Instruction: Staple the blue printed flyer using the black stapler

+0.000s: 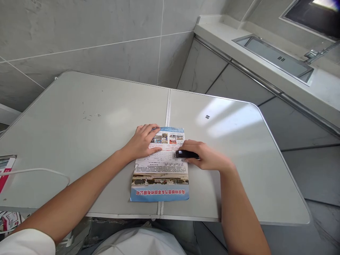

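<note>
A printed leaflet (160, 168) with blue ends, small photos, a table and Chinese text lies upside down to me, across the seam of the table. My left hand (145, 141) rests flat on its upper left edge, fingers stretched and thumb apart. Within my right hand (203, 156) is a small black stapler (186, 154). Its front end reaches over the right side of the leaflet, beside the printed table. Fingers and thumb close round its rear part, which is mostly hidden.
The pale folding table (127, 102) has a metal rim. Two short dark strips (207, 117) lie at right, and tiny dark bits (91, 115) at left. A white cable (39, 170) crosses the left edge. Behind stands a counter with a sink (276, 58).
</note>
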### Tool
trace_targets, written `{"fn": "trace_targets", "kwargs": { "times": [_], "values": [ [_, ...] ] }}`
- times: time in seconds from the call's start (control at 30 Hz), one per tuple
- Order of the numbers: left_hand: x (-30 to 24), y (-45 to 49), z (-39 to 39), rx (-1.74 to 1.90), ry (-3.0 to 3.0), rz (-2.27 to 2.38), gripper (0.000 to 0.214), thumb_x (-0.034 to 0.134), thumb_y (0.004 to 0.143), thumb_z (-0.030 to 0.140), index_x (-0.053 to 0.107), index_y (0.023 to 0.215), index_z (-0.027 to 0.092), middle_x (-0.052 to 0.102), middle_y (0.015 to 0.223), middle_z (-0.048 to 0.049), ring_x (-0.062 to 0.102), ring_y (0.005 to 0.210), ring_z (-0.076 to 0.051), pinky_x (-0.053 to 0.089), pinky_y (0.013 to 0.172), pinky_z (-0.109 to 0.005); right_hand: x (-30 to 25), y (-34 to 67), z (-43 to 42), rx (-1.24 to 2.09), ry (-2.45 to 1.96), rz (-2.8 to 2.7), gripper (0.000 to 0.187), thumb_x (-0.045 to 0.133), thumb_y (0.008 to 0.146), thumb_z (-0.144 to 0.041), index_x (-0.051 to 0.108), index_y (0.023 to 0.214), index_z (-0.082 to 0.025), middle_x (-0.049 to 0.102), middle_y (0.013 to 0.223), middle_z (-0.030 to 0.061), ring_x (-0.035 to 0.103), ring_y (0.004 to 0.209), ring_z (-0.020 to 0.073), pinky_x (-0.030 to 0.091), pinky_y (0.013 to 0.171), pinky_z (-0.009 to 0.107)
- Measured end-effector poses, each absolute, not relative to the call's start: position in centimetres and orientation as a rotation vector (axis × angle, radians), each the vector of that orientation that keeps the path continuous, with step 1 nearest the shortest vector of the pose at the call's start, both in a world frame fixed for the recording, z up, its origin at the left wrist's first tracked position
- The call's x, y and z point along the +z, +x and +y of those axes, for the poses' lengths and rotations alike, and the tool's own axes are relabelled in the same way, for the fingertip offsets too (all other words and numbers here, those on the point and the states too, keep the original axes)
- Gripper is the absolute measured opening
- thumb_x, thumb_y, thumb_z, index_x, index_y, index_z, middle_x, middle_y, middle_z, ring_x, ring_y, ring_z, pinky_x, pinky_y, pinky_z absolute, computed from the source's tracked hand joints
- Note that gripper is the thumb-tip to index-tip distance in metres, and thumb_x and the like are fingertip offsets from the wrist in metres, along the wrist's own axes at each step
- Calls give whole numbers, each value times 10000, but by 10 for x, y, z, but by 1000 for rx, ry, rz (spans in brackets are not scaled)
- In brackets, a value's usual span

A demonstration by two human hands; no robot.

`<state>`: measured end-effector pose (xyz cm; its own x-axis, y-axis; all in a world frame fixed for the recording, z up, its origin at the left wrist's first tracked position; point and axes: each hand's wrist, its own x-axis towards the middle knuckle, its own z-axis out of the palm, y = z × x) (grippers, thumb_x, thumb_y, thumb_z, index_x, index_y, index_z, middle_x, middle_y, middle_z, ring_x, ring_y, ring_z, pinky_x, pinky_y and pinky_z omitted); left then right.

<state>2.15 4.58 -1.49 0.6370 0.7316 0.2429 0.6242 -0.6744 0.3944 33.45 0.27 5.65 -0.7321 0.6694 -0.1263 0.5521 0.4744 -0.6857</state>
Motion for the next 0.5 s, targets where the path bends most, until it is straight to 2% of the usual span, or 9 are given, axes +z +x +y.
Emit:
{"fn": "trace_targets", "kwargs": {
  "times": [0.1,0.17,0.23,0.3,0.33,0.4,0.5],
  "values": [
    [-14,22,46,574,2578,1103,748,724,917,556,513,1512,155,541,1502,-222,540,1332,-399,410,1109,-598,53,329,1,985,-1182,-2532,359,623,973,-211,618,1326,-272,718,1191,77,674,1033,256,543,851,378],
    [-12,22,45,591,2582,1101,749,722,914,573,526,1513,169,481,1566,-232,486,1401,-426,392,1137,-637,49,325,0,897,-1216,-2544,390,611,981,-222,562,1366,-259,706,1194,88,665,1026,262,536,848,387],
    [-9,22,43,604,2628,1075,678,704,931,577,563,1492,223,381,1658,-210,373,1503,-456,298,1190,-717,46,322,0,821,-1200,-2589,297,587,997,-230,580,1294,-240,699,1142,96,651,1015,269,528,861,403],
    [-7,23,41,602,2710,964,502,666,978,526,632,1415,280,386,1675,-162,355,1531,-432,187,1223,-763,44,319,2,779,-1175,-2633,165,557,1021,-243,615,1175,-231,693,1069,92,642,995,272,525,868,416],
    [-6,24,39,592,2749,863,404,643,1007,477,663,1367,296,447,1642,-141,413,1504,-394,177,1237,-746,43,318,2,773,-1171,-2637,153,547,1029,-249,619,1163,-231,692,1054,90,641,989,273,526,870,421],
    [-6,26,36,558,2795,611,302,608,1041,379,687,1322,301,588,1526,-113,549,1397,-310,255,1252,-647,42,318,3,782,-1167,-2620,235,535,1040,-253,602,1265,-238,700,1112,98,647,1029,281,532,894,438],
    [-8,30,33,502,2814,395,354,602,1048,329,649,1396,290,671,1433,-110,603,1337,-282,365,1196,-543,43,321,3,814,-1166,-2560,392,546,1054,-284,529,1445,-265,692,1261,108,651,1123,290,536,945,453]
  ]
}}
